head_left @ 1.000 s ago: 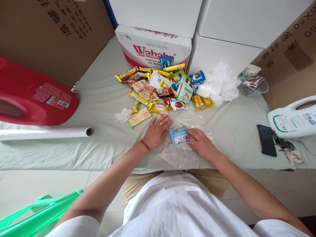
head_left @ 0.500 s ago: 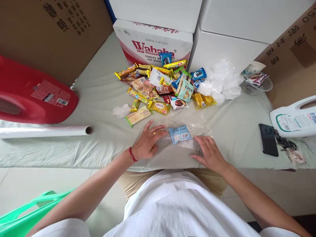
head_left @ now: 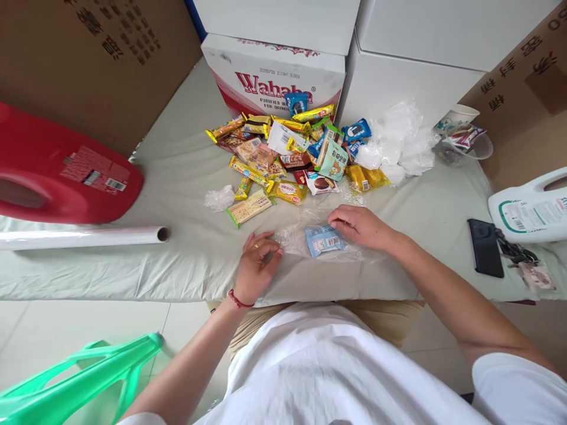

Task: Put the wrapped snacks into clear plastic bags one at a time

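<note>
A small blue snack packet (head_left: 324,239) lies on a sheet of clear plastic wrap (head_left: 305,236) on the cloth-covered table (head_left: 186,177). My left hand (head_left: 257,265) is at the wrap's left edge with its fingers curled and pinched on the film. My right hand (head_left: 359,226) reaches over the far side of the packet, fingers bent onto the film's far edge just above it. A pile of wrapped snacks (head_left: 287,150) lies farther back.
A red jug (head_left: 57,171) and a cling film roll (head_left: 84,237) lie at the left. Crumpled plastic (head_left: 398,147), a cup (head_left: 456,121), a black phone (head_left: 485,255), keys and a white jug (head_left: 531,209) are on the right. Cardboard and white boxes stand behind; a green bag (head_left: 75,381) hangs below.
My left hand pulled back toward me and curled from flat into a pinch on the wrap. My right hand moved from the near right side over to the far edge of the packet.
</note>
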### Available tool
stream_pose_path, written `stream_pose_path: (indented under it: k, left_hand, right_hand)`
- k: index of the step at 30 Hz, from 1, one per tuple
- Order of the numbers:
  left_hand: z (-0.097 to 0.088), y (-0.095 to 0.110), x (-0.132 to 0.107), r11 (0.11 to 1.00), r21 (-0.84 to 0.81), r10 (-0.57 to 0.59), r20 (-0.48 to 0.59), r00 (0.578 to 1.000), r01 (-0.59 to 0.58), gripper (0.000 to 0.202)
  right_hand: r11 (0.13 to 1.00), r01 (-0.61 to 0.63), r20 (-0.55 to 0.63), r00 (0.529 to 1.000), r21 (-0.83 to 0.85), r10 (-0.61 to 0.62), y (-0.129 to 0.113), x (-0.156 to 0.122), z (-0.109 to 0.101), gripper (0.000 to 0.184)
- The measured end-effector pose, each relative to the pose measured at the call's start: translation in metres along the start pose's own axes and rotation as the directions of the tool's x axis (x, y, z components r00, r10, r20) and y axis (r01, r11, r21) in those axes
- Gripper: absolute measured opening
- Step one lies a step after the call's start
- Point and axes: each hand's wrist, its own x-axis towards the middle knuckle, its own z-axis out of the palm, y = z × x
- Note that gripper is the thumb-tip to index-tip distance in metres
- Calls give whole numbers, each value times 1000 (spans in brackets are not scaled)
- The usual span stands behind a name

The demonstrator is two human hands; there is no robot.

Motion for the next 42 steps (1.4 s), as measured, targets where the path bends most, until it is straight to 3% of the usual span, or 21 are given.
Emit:
stream_pose_path:
  k: [5, 8, 10, 13, 15, 18, 21, 23, 25, 27, 29, 31, 35, 39, 42]
  left_hand:
    - [0, 3, -7, 998, 23, -61, 17, 998, 61, 21]
    - [0, 6, -9, 997, 25, -77, 19, 997, 76, 22]
    - [-1, 6, -10, 996, 22, -84, 20, 996, 84, 22]
    - [-1, 3, -12, 997, 11, -76, -1, 997, 76, 21]
    - [1, 0, -15, 998, 16, -65, -28, 997, 66, 19]
    - [6, 1, -24, 994, 81, -58, -175, 983, 73, 14]
    - [8, 18, -38, 963, 251, 29, -458, 889, 98, 15]
    - [8, 40, -47, 930, 369, 203, -522, 828, 4, 18]
    - [10, 63, -50, 877, 415, 418, -407, 812, -243, 22]
    - [17, 83, -45, 802, 370, 559, -185, 808, -470, 27]
    - [31, 94, -33, 776, 339, 559, 22, 829, -532, 32]
    - [48, 93, -16, 788, 389, 475, 109, 873, -478, 34]
    - [66, 72, 6, 814, 478, 342, 64, 937, -330, 33]
    - [63, 54, 7, 854, 457, 301, -45, 953, -248, 30]
    - [59, 47, 5, 878, 439, 271, -128, 954, -190, 27]
  right_hand:
    - [949, -211, 95, 966, -236, 239, -17, -14, 5, 43]
    - [897, -341, 126, 913, -281, 387, -13, -34, 9, 23]
    - [930, -324, 165, 921, -174, 352, -7, -38, 6, 11]
    - [985, -170, 132, 976, -30, 172, 2, -22, -4, 14]
    - [989, -145, 97, 984, -43, 148, 8, -2, -9, 14]
    - [960, -215, 133, 961, -181, 241, 15, 26, -5, 14]
    - [923, -210, 180, 944, -321, 278, 17, 39, 6, 14]
    - [913, -196, 181, 945, -358, 274, 16, 39, 14, 14]
    - [904, -190, 165, 949, -382, 269, 13, 35, 18, 14]
    - [895, -172, 148, 956, -411, 252, 10, 31, 20, 14]
    - [889, -151, 141, 962, -431, 232, 9, 28, 21, 16]
    - [893, -146, 142, 964, -427, 225, 8, 28, 21, 17]
    - [925, -189, 168, 952, -329, 254, 10, 30, 17, 14]
    - [949, -232, 257, 924, -212, 283, 13, 32, 5, 14]
    - [968, -199, 369, 897, -155, 243, 13, 41, -16, 15]
